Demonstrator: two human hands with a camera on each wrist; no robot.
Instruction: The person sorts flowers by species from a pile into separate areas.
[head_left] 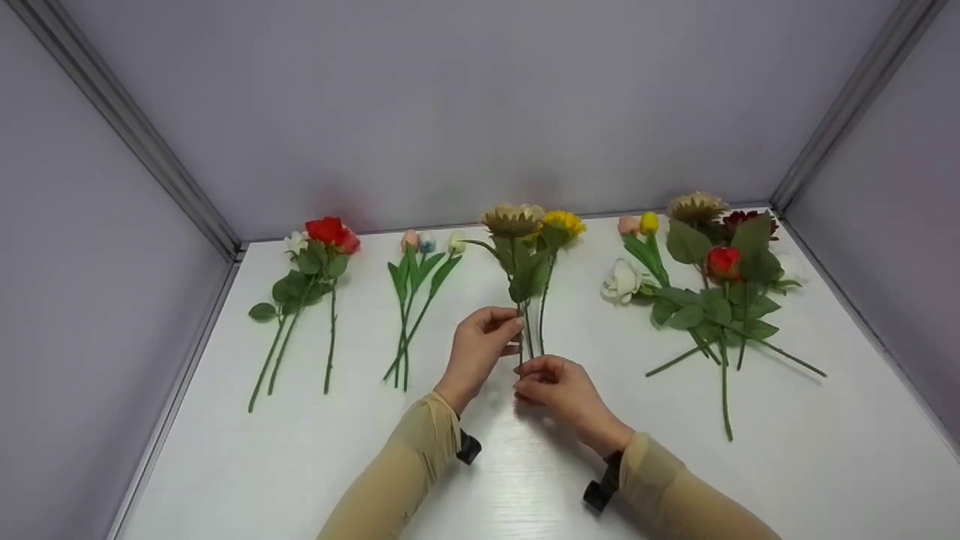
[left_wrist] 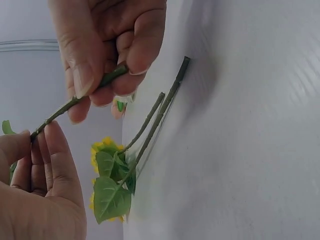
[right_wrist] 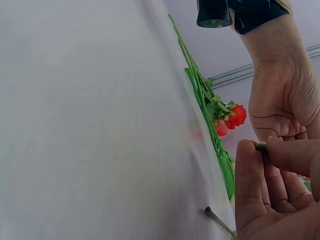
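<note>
A beige sunflower with green leaves is held above the table, its head toward the back wall. My left hand pinches its stem below the leaves. Close to the cut end, the thumb and fingers of my right hand pinch the same stem. Beneath it, yellow sunflowers lie on the white table, their stems apart from my fingers in the left wrist view. A pale flower head behind the beige one is partly hidden.
To the left lie several tulips with crossed stems, then red roses beside a white flower. A mixed pile on the right holds a white rose, a red rose and tulips. Grey panels enclose the table.
</note>
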